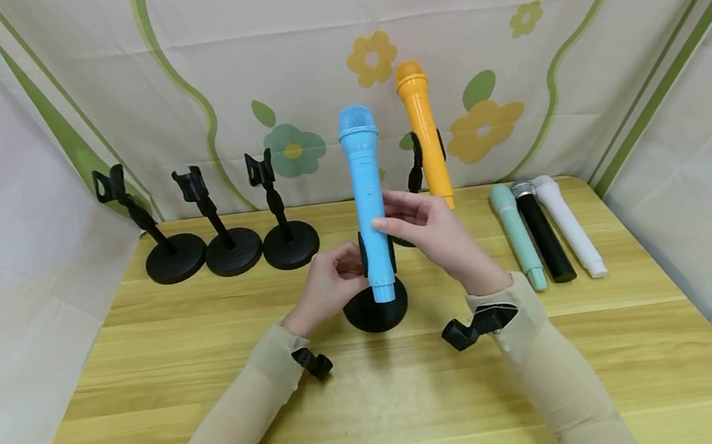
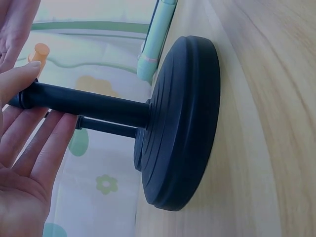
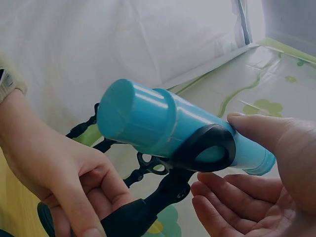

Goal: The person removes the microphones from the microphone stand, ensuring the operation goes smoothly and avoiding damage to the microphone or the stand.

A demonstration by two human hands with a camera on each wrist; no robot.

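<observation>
A blue microphone rests in the clip of a black desk stand, its mesh head up and leaning slightly away from the person. My left hand holds the stand's upright; in the left wrist view the thumb lies over the black pole and the fingers under it, with the round base on the table. With the thumb on its near side and the fingers behind, my right hand holds the microphone's body. The clip wraps the microphone's lower body in the right wrist view.
Behind the right hand, an orange microphone stands in another black stand. Several things lie around: three bare stands at back left, and mint, black and white microphones at right. A patterned cloth hangs behind the wooden table.
</observation>
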